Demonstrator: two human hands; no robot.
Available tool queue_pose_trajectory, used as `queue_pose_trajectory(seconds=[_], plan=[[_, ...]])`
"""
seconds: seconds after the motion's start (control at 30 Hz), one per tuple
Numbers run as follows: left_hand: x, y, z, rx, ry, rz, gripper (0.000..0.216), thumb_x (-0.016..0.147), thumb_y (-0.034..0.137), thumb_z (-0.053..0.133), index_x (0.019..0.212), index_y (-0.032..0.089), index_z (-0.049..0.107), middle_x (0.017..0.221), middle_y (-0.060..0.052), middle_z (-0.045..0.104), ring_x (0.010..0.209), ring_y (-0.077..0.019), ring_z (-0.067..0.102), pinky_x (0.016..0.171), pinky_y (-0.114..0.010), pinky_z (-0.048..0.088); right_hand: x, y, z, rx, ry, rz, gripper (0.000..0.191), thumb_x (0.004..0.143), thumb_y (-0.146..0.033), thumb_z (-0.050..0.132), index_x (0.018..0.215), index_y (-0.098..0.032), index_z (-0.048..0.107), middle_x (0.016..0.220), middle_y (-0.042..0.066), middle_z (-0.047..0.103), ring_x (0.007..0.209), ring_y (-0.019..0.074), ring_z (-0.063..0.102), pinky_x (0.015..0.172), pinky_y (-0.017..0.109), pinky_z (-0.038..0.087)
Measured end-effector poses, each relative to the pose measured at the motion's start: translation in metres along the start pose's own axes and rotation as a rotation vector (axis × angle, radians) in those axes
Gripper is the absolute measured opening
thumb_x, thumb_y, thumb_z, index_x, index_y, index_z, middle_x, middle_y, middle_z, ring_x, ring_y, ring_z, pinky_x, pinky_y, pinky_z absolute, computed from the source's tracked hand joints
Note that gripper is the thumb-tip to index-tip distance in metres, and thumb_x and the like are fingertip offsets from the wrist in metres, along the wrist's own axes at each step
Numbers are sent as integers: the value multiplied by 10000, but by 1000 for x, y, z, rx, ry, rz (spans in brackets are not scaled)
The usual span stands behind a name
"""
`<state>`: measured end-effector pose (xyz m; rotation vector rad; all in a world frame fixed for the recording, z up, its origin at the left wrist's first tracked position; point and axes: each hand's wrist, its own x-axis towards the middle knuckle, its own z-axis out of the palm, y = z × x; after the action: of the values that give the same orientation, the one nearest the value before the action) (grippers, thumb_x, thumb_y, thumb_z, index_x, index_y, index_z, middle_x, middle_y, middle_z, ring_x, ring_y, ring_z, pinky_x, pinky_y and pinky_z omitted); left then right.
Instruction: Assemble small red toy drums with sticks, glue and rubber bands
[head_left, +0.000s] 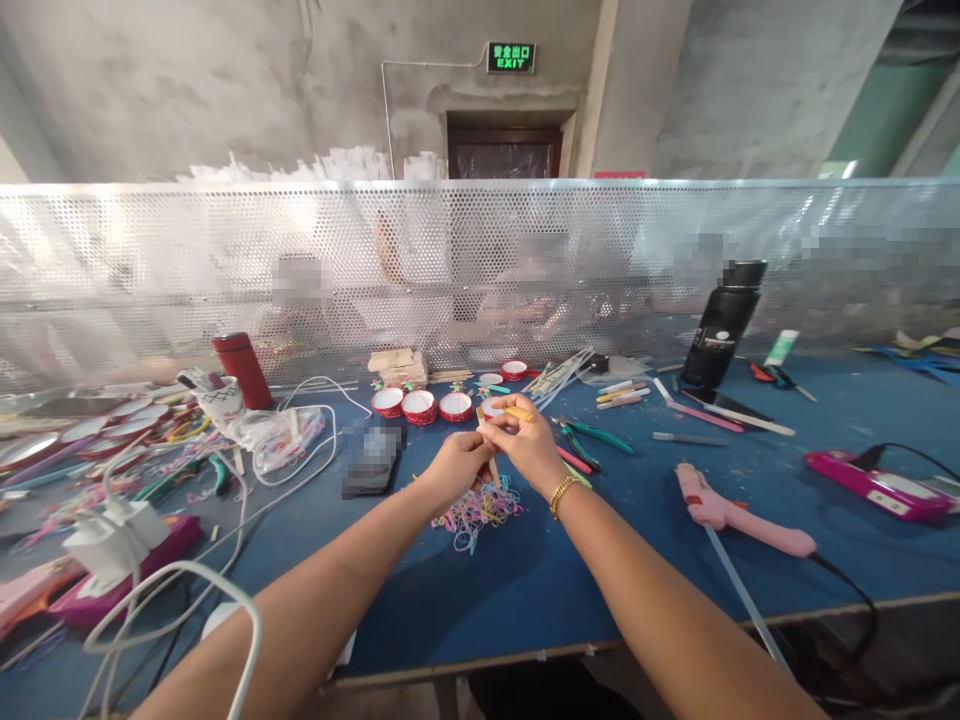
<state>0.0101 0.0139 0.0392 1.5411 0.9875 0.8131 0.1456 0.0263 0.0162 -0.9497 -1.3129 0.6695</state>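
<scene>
Both my hands meet above the blue table (637, 560). My left hand (457, 465) is closed in a pinch on a thin wooden stick (493, 468) that points down towards me. My right hand (525, 440), with a gold bracelet on the wrist, is closed too, its fingers pinching the top of the same stick and a small yellow piece (517, 412). Just below my hands lies a heap of small coloured rubber bands (480, 510).
Red-and-white round cups (418, 405) stand behind my hands, with a stack of wooden sticks (394, 362). Green-handled pliers (592, 435), a pink glue gun (731, 515), a black bottle (721, 325), a red flask (241, 370) and white cables (172, 580) lie around. A perforated screen (225, 260) closes the back.
</scene>
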Motion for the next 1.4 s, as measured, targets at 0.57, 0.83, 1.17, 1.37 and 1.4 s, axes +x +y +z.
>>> queue_pose_trajectory(seconds=[0.57,0.83,1.17,1.37,1.4], plan=[[-3,1,4,-54,-15,7,44,824,183,523,851,196,492,585,20,635,421,-80,501,402,-174,284,-5,-21,-5,119,170,-90,119,783,-308,579,759,-207,636,600,-24,607,533,126,542,534,253,435],[-1,0,4,-65,-20,-20,72,837,232,578,815,173,541,619,2,648,438,-69,495,409,-175,291,-4,-23,-5,102,294,-67,187,757,-299,606,642,-230,475,497,-53,553,447,102,488,462,223,391],[-1,-1,3,-65,-37,-5,92,823,233,600,782,174,543,604,4,636,437,-66,493,395,-164,309,-4,-19,-4,82,234,-60,163,765,-303,593,663,-234,486,509,-59,553,449,106,488,466,230,403],[-1,-2,3,-61,-33,-9,73,832,208,568,776,174,534,594,2,634,429,-71,482,393,-171,316,-3,-16,-4,52,236,-29,171,754,-318,601,661,-230,487,517,-55,560,457,107,487,459,229,386],[-1,-2,3,-59,-32,-14,68,834,200,558,776,174,533,590,3,632,426,-71,479,392,-173,316,-3,-17,-5,56,243,-28,166,750,-311,599,659,-230,486,512,-56,557,454,108,484,456,230,381]])
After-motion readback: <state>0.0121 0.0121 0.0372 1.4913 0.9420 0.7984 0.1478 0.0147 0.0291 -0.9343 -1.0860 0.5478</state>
